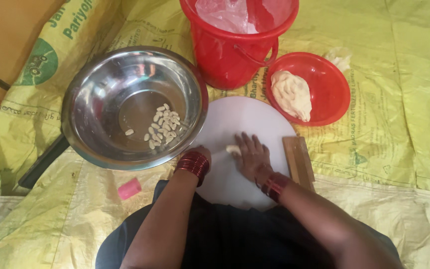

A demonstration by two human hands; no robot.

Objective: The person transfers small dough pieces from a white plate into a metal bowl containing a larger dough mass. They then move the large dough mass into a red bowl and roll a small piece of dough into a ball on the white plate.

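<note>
Grip, right hand (251, 155): flat and spread, fingers apart, palm pressing down on a small dough piece (233, 149) at centre frame; not closed round it, only laid over its right end.
Grip, left hand (201, 152): mostly hidden behind the wrist and red bangles (193, 165); cannot tell whether it is apart or together. It rests at the left edge of the board, just beside the steel bowl's rim.
Dough piece: pale, short, lying on the round white board (240, 119), its left tip showing past the fingertips.
Board: round, white, lower centre, on yellow sacking (399, 99) spread over the floor.
Wooden block (298, 160): flat, ridged, touching the board's right edge.
Steel bowl (80, 107): left of centre, holding a small heap of shaped pale pieces (162, 127).
Red bowl (332, 82): upper right, holding a lump of dough (291, 93).
Red bucket (227, 55): top centre, lined with clear plastic.
Pink cap-like object (129, 189): lower left, on the sacking.
Handling note: judged from the flat palm, rolling wants light, even pressure and short strokes, keeping the piece on the board and matching the size of those in the steel bowl.
</note>
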